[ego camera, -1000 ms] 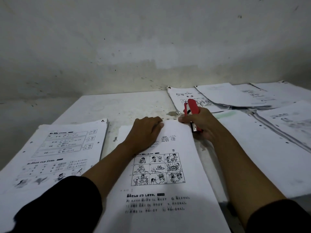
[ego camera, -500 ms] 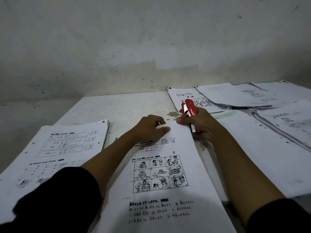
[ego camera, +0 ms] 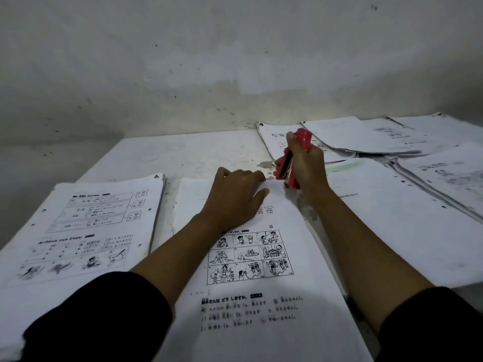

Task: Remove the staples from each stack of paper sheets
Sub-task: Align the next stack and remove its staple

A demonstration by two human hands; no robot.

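Paper stack (ego camera: 264, 296) with the cartoon grid sits dead centre on the white table (ego camera: 183, 152), long edge running away from the camera, printed side up. Left hand (ego camera: 232, 197) lies palm down on its top end, fingers curled at the far edge, thumb splayed right: pressing flat, not gripping anything. Right hand (ego camera: 305, 165) is fisted around a red stapler (ego camera: 292, 163), held tilted with its metal nose pointing down, just above the stack's top right corner. Nose looks close to the paper; can't tell if it touches. No staple visible at that corner, too small or hidden.

Second stack (ego camera: 86, 226), thicker, sits just left of the centre one with a narrow gap between them, worksheet tables and small drawings face up, punch holes along its edges. Large plain sheet (ego camera: 392, 218) lies right of the centre stack, partly under the right forearm. More papers (ego camera: 366, 137) fan out along the back right by the wall (ego camera: 235, 61), overlapping each other; one lies directly behind the stapler. Wall is off-white, scuffed, with dark specks. Small stain on the table beside the stapler. Both arms wear black sleeves (ego camera: 99, 317) pushed up to mid-forearm. Lighting is dim.
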